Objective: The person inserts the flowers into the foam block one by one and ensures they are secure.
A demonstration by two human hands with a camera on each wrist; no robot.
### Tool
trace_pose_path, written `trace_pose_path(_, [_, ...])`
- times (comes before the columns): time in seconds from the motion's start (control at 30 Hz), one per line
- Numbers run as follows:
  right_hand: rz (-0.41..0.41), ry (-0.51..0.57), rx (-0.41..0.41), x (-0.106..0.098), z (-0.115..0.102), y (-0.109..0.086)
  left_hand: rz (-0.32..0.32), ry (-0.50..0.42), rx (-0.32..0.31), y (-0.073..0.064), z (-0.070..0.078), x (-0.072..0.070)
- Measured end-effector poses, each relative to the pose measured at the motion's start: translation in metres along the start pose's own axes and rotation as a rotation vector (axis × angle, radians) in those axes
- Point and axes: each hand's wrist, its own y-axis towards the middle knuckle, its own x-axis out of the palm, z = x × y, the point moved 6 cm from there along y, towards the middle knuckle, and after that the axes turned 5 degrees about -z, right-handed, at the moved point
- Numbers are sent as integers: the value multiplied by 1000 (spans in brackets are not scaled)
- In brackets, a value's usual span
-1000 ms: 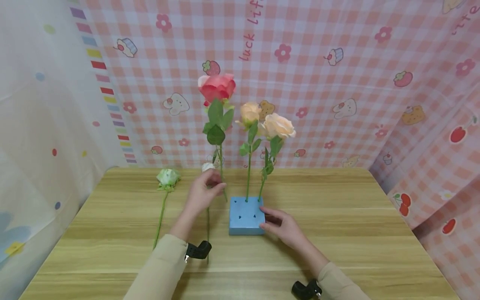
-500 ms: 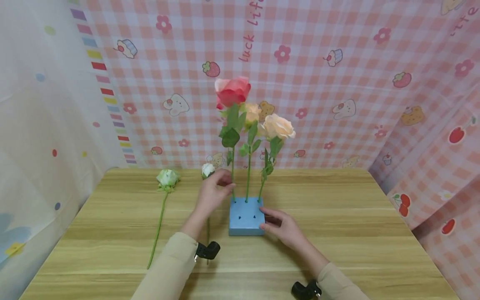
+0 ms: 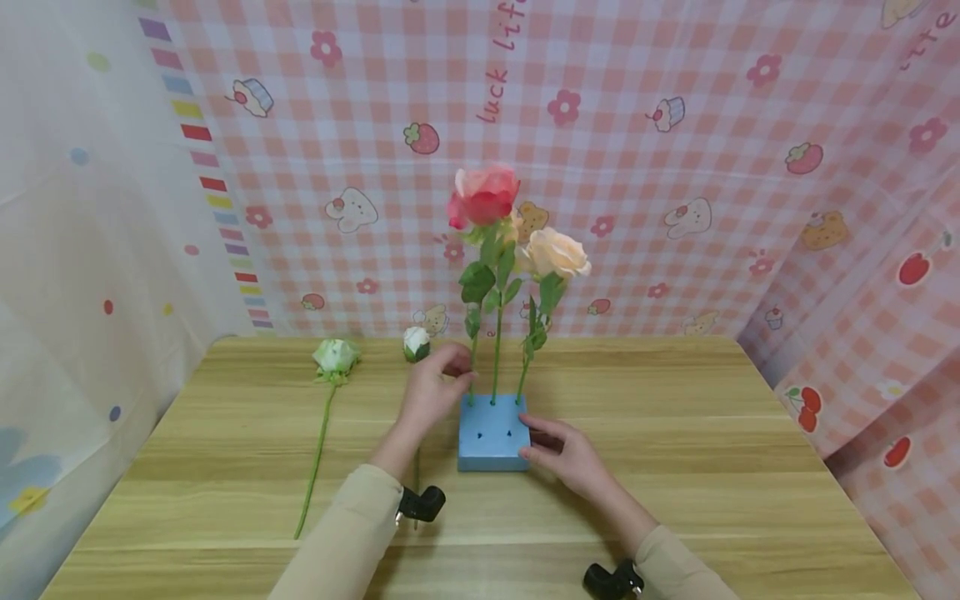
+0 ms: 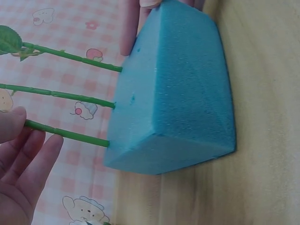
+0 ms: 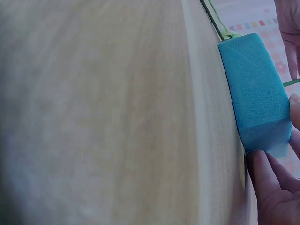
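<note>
My left hand [image 3: 435,387] pinches the stem of a pink rose [image 3: 486,196] between thumb and fingers. The lower end of that stem [image 4: 79,137] meets the top face of a blue foam block [image 3: 493,454], at its back left hole. Two peach roses stand in the same back row: one [image 3: 557,252] at the right, the other's bloom mostly hidden behind the pink one. My right hand [image 3: 566,454] holds the block by its right side; in the right wrist view its fingers [image 5: 265,176] press against the block's end. Two front holes show on the block.
A white-green flower [image 3: 336,357] lies on the wooden table [image 3: 675,417] at the left. Closer to the block lies a white rosebud [image 3: 416,343], its stem partly hidden by my left arm. Behind the table hangs a pink checked cloth [image 3: 615,175].
My left hand has moved right and the pink rose came with it, its stem now at the block's back left hole. The right hand and block have stayed in place.
</note>
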Motion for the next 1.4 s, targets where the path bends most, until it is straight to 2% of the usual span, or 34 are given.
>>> trace_pose_path(0.27, [-1,-13,-8,0,1,0,4,14,28,-2,-3,4])
trace_pose_path(0.87, [2,-4,17,0,1,0,-14,48,-26,-7,-23,16])
trace_pose_path(1.23, [8,-9,5,0,0,1,-22,70,-31,-7,-24,17])
trace_pose_path(1.4, [0,-15,-3,0,-1,0,-31,59,-64,-11,-28,18])
